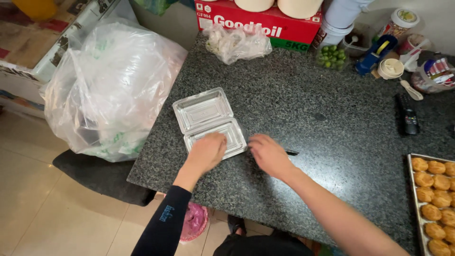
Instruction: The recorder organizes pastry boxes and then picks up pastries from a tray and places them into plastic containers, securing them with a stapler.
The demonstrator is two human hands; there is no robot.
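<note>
the left hand (207,150) lies flat, fingers spread, on an open clear plastic hinged clamshell box (208,121) near the dark speckled granite counter's (332,142) left edge; the right hand (268,152) covers a thin dark object (291,152), grip unclear.

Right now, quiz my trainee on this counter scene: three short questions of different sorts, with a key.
1. True or false: the clear hinged container on the granite counter lies open.
2. Multiple choice: what fills the metal tray at the counter's right edge? A) green limes B) round golden pastries C) plastic bags
3. Short answer: which of the hands rests on the container's near half?

Key
1. True: both halves lie flat, side by side.
2. B: the round golden pastries sit in rows.
3. The left hand; the right hand is beside the container, over a dark slim object too small to identify.
</note>
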